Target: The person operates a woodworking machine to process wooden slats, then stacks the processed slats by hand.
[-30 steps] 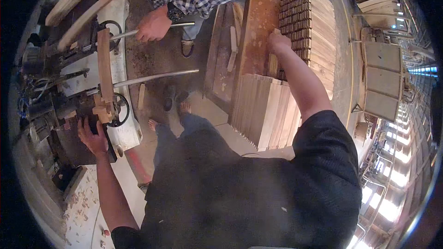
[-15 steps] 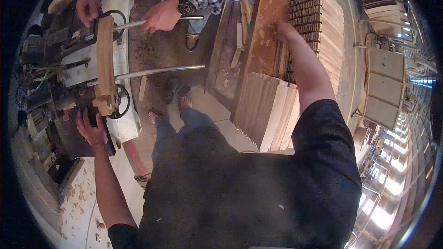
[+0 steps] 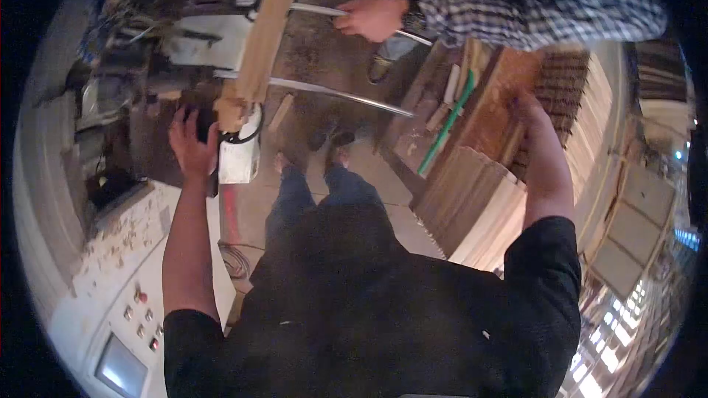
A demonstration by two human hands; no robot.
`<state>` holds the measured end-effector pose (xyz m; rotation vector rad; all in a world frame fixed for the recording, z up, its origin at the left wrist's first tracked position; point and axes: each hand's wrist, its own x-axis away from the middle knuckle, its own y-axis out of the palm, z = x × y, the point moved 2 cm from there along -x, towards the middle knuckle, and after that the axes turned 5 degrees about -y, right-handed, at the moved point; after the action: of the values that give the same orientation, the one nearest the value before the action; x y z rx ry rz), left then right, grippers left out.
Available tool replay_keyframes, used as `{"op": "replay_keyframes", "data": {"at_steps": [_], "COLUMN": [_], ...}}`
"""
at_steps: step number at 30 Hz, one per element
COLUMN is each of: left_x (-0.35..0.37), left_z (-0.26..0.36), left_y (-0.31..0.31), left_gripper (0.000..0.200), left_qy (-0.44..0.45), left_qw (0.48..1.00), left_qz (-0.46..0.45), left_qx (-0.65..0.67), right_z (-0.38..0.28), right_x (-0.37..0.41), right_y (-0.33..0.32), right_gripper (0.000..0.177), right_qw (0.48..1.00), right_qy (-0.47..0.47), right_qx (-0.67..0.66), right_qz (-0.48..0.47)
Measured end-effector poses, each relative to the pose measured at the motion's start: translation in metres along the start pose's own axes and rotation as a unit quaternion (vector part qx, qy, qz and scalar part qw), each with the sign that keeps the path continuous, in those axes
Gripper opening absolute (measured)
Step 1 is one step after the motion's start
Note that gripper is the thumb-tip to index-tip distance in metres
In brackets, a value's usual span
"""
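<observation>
My left hand (image 3: 193, 144) lies with its fingers spread on the dark machine surface (image 3: 158, 144), just beside a short wood block (image 3: 231, 109). Above that block, a long wooden piece (image 3: 265, 40) rests across two metal rods (image 3: 339, 96). Out to the right, my right hand (image 3: 525, 107) reaches to the reddish-brown board (image 3: 509, 74) beside the stacked wood strips (image 3: 564, 96). Its fingers are blurred, and what they may hold cannot be made out.
A co-worker in a checked shirt (image 3: 516, 0) has a hand (image 3: 375, 18) on the upper rod. A green strip (image 3: 448, 121) lies left of the wood stack (image 3: 468, 195). A control panel (image 3: 158, 273) with buttons and a screen is at lower left.
The whole view has turned, shifting the machine and stack to the right. The green strip now shows. The co-worker's other hand has left the view. My left hand stays spread on the machine.
</observation>
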<state>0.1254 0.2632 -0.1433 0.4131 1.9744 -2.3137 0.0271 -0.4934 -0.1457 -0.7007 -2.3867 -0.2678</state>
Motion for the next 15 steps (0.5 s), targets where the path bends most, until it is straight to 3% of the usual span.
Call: {"op": "replay_keyframes", "data": {"at_steps": [1,3,4,6,8,10,12,14,15], "left_x": [0.0,-0.004,-0.004,-0.003,-0.002,-0.002,-0.004,-0.004,-0.004], "left_z": [0.002,0.009,0.008,0.007,0.003,0.007,0.01,0.012,0.013], "left_y": [-0.002,-0.009,-0.007,-0.007,-0.001,-0.005,-0.007,-0.01,-0.011], "left_gripper": [0.055,0.057,0.058,0.059,0.058,0.058,0.058,0.058,0.058], "left_qy": [-0.004,-0.01,-0.019,-0.02,-0.022,-0.025,-0.031,-0.04,-0.041], "left_qw": [1.0,1.0,0.999,0.999,0.999,0.999,0.999,0.998,0.998], "left_qz": [-0.002,-0.007,-0.026,-0.029,-0.023,-0.022,-0.025,-0.04,-0.036], "left_qx": [-0.009,-0.002,-0.004,0.014,0.006,0.003,0.0,0.005,0.002], "right_z": [-0.012,-0.032,-0.04,-0.053,-0.065,-0.05,-0.03,0.014,0.047], "right_x": [-0.003,-0.014,-0.017,-0.021,0.015,0.047,0.086,0.103,0.097], "right_y": [0.017,0.033,0.04,0.06,0.136,0.201,0.263,0.308,0.328], "right_gripper": [0.043,0.043,0.044,0.046,0.036,0.046,0.043,0.048,0.049], "right_qw": [1.0,0.937,0.861,0.634,0.639,0.668,0.667,0.594,0.625], "right_qy": [0.002,-0.083,-0.128,-0.211,-0.169,-0.095,-0.146,-0.286,-0.268], "right_qx": [0.002,0.338,0.49,0.741,0.729,0.646,0.579,0.623,0.633], "right_qz": [-0.015,-0.045,-0.055,-0.066,-0.181,-0.357,-0.445,-0.421,-0.37]}}
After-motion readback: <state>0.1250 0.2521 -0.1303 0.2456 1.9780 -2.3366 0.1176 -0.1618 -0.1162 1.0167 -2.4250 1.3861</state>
